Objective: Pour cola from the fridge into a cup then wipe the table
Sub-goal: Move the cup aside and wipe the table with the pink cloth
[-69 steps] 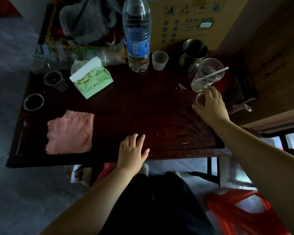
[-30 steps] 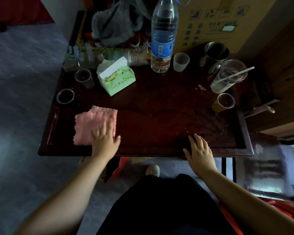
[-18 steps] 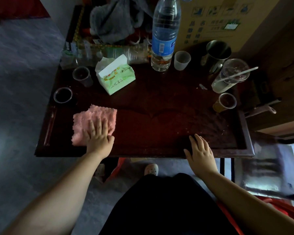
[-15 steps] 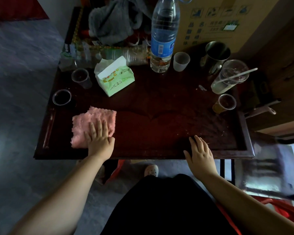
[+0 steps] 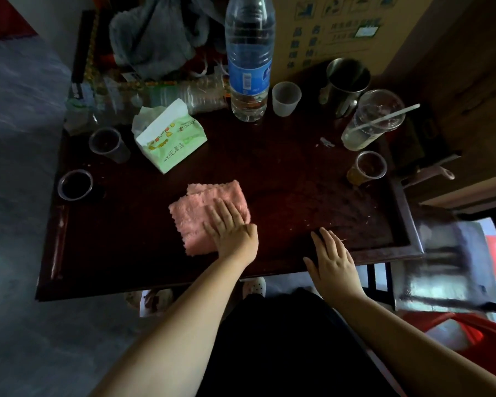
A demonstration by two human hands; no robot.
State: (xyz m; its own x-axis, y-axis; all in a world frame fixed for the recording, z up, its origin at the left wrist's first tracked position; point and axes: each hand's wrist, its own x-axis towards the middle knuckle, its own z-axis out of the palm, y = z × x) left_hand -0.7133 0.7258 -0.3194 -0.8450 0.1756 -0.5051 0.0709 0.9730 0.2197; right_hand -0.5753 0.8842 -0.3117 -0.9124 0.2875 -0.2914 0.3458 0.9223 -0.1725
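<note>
Your left hand point(image 5: 232, 232) lies flat, fingers straight, pressing the folded pink cloth point(image 5: 205, 214) onto the dark wooden desk point(image 5: 121, 247), a little toward the near edge from its middle; it grips nothing, only weighs on the cloth. Your right hand point(image 5: 331, 263) rests open and flat on the near edge, to the right of the cloth, holding nothing.

The small clear cup with brown drink point(image 5: 368, 167) stands by the right edge, well apart from the cloth. Just behind it, a taller clear cup with a straw point(image 5: 371, 121) leans, and a steel mug point(image 5: 345, 81) stands toward the far right corner. Along the far edge stand a large water bottle with a blue label point(image 5: 249, 58), its print too blurred to read, and a small white cup point(image 5: 286, 98). A green and white tissue pack point(image 5: 169, 137) with Chinese lettering lies far-left of the cloth. 2 more small cups sit by the left edge: a clear one point(image 5: 108, 143) and a dark-filled one point(image 5: 75, 184). Crumbs speckle the desk between cloth and right edge. Behind stands a cardboard box point(image 5: 335, 27) printed with blue Chinese characters and handling symbols.
</note>
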